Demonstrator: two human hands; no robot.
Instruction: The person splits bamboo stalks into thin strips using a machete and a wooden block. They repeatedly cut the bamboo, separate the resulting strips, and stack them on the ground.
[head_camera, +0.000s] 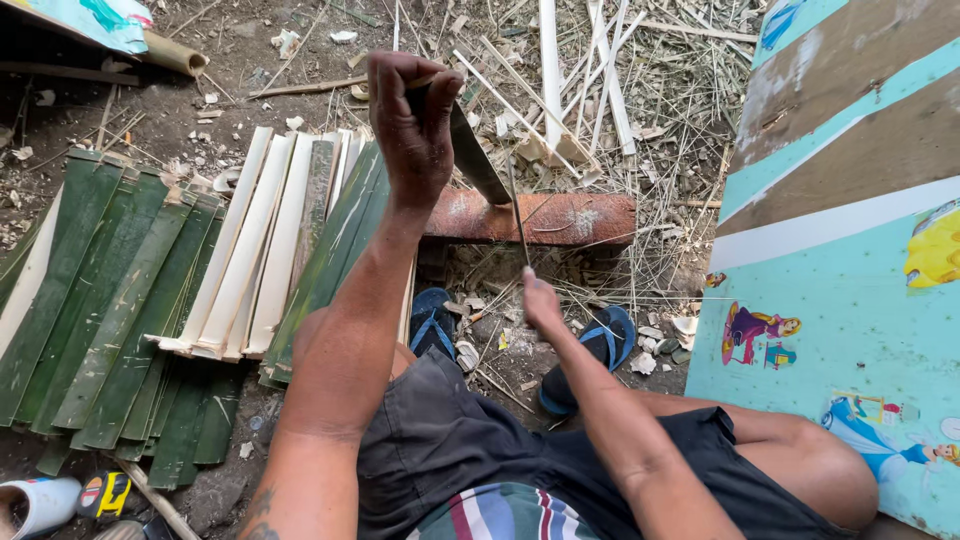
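Bare earth strewn with pale shavings and split offcuts fills the head view ahead of you; your knees frame the bottom of it, dark shorts over them, blue sandals on your feet among the chips.

Your left hand is raised and clenched around the handle of a long knife; the blade is dark, broad and slanted down to the right, its lower end just above the rusty metal block that lies crosswise in front of your feet. Your right hand sits lower, near the right knee, fingers pinched on the bottom end of a thin bamboo sliver; the sliver is very slender, pale and nearly upright, rising from your fingertips to meet the blade's edge, and it crosses in front of the block.

To your left a fan of split bamboo slats lies on the ground; most show a green skin, while a few pale cream ones rest on top, near your left forearm. At the lower left corner sits a white cup; at the right stands a turquoise board with cartoon pictures; beyond the block lie long whitish strips in the litter.
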